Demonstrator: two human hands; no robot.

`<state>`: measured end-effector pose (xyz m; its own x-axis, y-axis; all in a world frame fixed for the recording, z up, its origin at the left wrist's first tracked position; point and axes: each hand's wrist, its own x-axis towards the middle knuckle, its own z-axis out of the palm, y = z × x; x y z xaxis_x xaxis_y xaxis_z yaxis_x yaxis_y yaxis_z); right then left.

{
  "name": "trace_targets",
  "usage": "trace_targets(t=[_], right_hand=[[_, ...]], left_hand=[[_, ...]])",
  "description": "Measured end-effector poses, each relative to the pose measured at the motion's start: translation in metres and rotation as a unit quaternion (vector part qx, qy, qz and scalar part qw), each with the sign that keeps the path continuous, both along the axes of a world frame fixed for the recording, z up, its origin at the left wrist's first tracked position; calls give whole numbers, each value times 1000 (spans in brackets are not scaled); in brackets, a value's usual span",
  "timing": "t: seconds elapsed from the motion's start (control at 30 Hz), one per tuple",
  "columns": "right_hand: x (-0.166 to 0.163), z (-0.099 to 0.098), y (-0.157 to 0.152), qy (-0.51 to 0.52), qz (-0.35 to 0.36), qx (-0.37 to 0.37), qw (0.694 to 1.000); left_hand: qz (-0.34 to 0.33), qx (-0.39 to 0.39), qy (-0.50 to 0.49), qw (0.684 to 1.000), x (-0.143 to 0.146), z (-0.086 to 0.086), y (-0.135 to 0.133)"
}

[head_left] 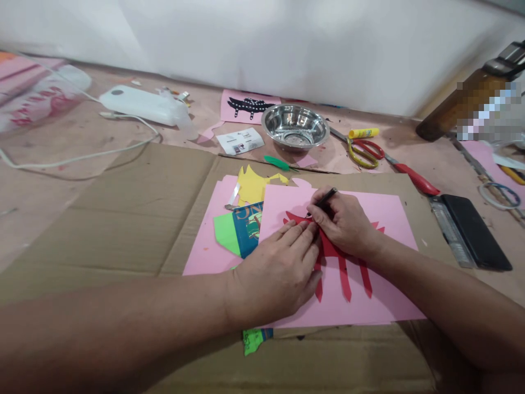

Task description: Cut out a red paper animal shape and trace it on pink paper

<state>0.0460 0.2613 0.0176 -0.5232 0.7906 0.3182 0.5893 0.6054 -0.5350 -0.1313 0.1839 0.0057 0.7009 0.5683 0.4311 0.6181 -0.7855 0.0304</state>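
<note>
A red paper cutout (pixel 331 249) with several pointed strips lies on a pink sheet (pixel 381 284). My left hand (pixel 276 271) rests flat over the cutout's left part, fingers stretched out, pressing it to the sheet. Pinched in my right hand (pixel 342 219) is a black pen (pixel 326 197), tilted, its tip at the cutout's upper edge close to my left fingertips. Both hands hide part of the red shape. Under the pink sheet, to the left, stick out a yellow paper cutout (pixel 252 186), a green piece (pixel 226 232) and a blue printed card (pixel 248 224).
Brown cardboard (pixel 135 219) lies beneath the papers. Behind them are a steel bowl (pixel 295 128), scissors (pixel 365 153), a yellow tube (pixel 363 133) and a red-handled tool (pixel 418 178). A black phone (pixel 476 232) lies right; a bottle (pixel 467 98) stands behind it. A white device (pixel 141 104) trails a cable.
</note>
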Motion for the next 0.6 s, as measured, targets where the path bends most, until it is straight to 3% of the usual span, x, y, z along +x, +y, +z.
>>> trace_targets(t=[0.6], right_hand=[[5,0,-1,-5,-14,22,1000]], left_hand=[[3,-21,-9,1000,0,0,0]])
